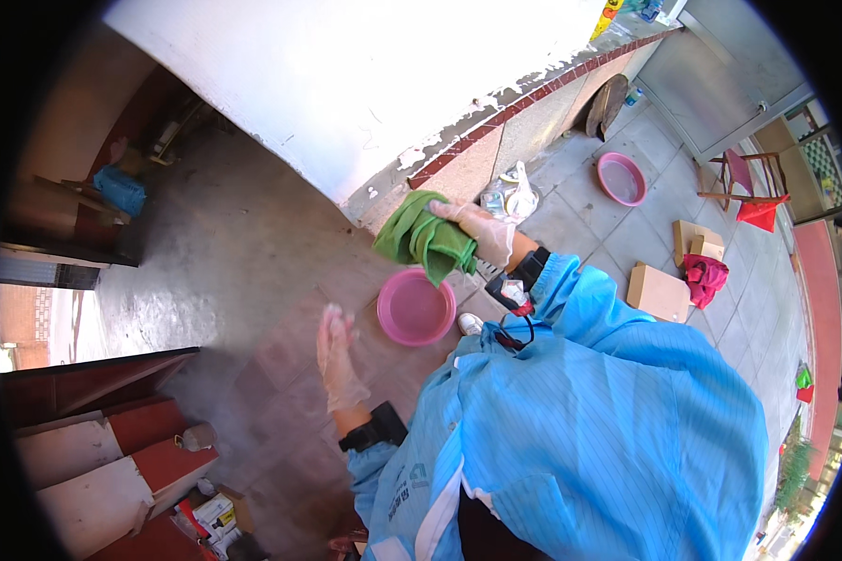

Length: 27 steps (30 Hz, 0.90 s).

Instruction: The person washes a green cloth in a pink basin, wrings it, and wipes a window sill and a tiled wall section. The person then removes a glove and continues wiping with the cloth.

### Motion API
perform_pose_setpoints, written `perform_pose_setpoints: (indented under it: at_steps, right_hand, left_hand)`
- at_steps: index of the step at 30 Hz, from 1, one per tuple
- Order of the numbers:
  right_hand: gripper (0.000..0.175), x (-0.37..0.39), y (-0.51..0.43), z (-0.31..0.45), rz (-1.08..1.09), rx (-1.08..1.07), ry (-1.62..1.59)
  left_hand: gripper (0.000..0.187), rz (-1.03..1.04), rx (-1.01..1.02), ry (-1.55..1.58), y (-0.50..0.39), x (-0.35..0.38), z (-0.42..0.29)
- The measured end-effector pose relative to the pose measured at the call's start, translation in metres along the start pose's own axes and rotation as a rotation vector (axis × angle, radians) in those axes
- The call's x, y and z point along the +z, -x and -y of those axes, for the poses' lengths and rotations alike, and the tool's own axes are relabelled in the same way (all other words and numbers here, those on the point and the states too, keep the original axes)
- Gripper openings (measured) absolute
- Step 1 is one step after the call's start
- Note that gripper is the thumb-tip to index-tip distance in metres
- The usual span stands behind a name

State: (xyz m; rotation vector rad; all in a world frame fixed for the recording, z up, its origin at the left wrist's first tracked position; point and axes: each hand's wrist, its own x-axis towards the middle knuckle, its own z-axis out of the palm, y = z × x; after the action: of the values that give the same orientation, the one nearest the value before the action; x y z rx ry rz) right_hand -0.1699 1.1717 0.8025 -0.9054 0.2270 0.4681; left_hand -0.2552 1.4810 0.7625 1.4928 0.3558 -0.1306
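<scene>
My right hand (pixel 480 228), in a clear disposable glove, grips a bunched green cloth (pixel 421 235). The cloth appears in front of the lower corner of a white wall (pixel 323 105); whether it touches the wall I cannot tell. A flap of it overlaps the far rim of a pink basin (pixel 393 334) in the picture, and the basin stands on the floor with what looks like water inside. To the left of that basin, my gloved left hand (pixel 338 361) is raised, somewhat blurred, and holds nothing.
Beyond the wall's base are a plastic bag (pixel 523 200), a second pink basin (pixel 600 175) and a folding chair (pixel 744 172). Cardboard boxes (pixel 656 293) with a magenta cloth (pixel 705 280) lie to the right. Red-and-white cabinets (pixel 105 484) stand at lower left.
</scene>
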Motion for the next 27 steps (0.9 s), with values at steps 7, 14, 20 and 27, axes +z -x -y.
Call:
perform_pose_setpoints:
  at_steps: [7, 14, 20, 27]
  right_hand:
    - [0.040, 0.033, -0.031, -0.007, 0.208, 0.078, 0.335]
    - [0.041, 0.041, -0.046, 0.001, -0.004, 0.013, 0.251]
    - [0.061, 0.082, -0.047, 0.002, 0.150, 0.032, 0.290]
    - [0.058, 0.172, -0.063, -0.051, 0.034, -0.096, 0.234]
  left_hand:
    - [0.086, 0.188, 0.324, -0.261, -0.039, 0.096, -0.040]
    - [0.109, 0.404, 0.226, -0.050, -0.075, 0.117, -0.023]
    - [0.091, 0.529, 0.133, 0.145, -0.108, 0.077, -0.030]
    - [0.060, 0.724, -0.156, 0.374, -0.159, -0.032, -0.049]
